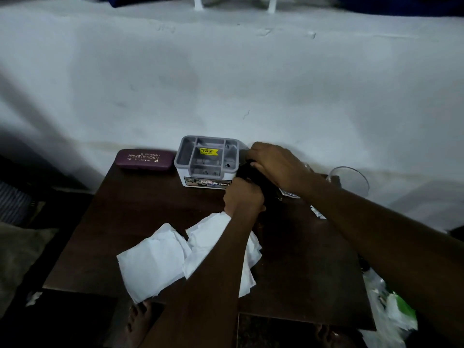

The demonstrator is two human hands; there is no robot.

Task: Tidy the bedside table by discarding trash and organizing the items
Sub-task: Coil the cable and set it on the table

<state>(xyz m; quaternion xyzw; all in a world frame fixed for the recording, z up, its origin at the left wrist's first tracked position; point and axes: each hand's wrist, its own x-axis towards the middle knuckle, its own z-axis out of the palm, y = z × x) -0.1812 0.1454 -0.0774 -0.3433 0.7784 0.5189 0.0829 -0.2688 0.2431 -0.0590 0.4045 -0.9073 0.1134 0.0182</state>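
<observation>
Left hand point(243, 194) and right hand point(272, 163) each hold a pinching grip on a black object point(253, 177) right of the organizer point(207, 160), above the tabletop point(140, 217).

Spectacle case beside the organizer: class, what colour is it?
Maroon spectacle case, with pale lettering; head view.

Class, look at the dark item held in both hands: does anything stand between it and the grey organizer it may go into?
Nothing visible does. The left hand and right hand grip the dark item right beside the grey organizer, whose open compartments face up with no lid.
</observation>
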